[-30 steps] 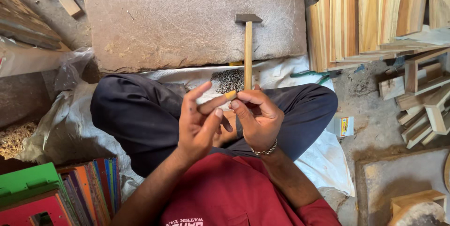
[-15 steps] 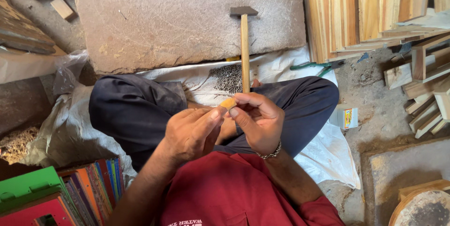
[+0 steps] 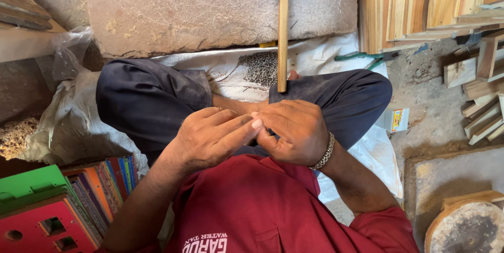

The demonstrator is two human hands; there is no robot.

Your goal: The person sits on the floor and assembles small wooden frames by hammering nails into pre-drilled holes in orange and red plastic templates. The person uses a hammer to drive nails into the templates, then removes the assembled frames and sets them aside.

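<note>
I sit cross-legged in dark trousers and a red shirt. My left hand [image 3: 212, 135] and my right hand [image 3: 296, 129] meet fingertip to fingertip over my lap. The left fingers stretch across to the curled right fingers. The small tan wooden piece seen a moment ago is hidden between them. A metal bracelet circles my right wrist. A hammer [image 3: 283, 38] with a wooden handle lies just beyond my knees, its head on the stone slab [image 3: 210, 6]. A pile of small dark nails [image 3: 260, 66] sits beside the handle on a white sack [image 3: 325, 53].
Stacked wooden planks [image 3: 420, 1] and offcuts fill the right side. Coloured boards [image 3: 100, 190] and a green box [image 3: 26, 187] stand at my lower left. A small carton [image 3: 396, 119] lies by my right knee. A round wooden disc [image 3: 467, 227] is at the lower right.
My hands have dropped from chest height toward my lap and closed together. The tan wooden piece, visible between the fingertips before, is now covered. The view has tilted slightly.
</note>
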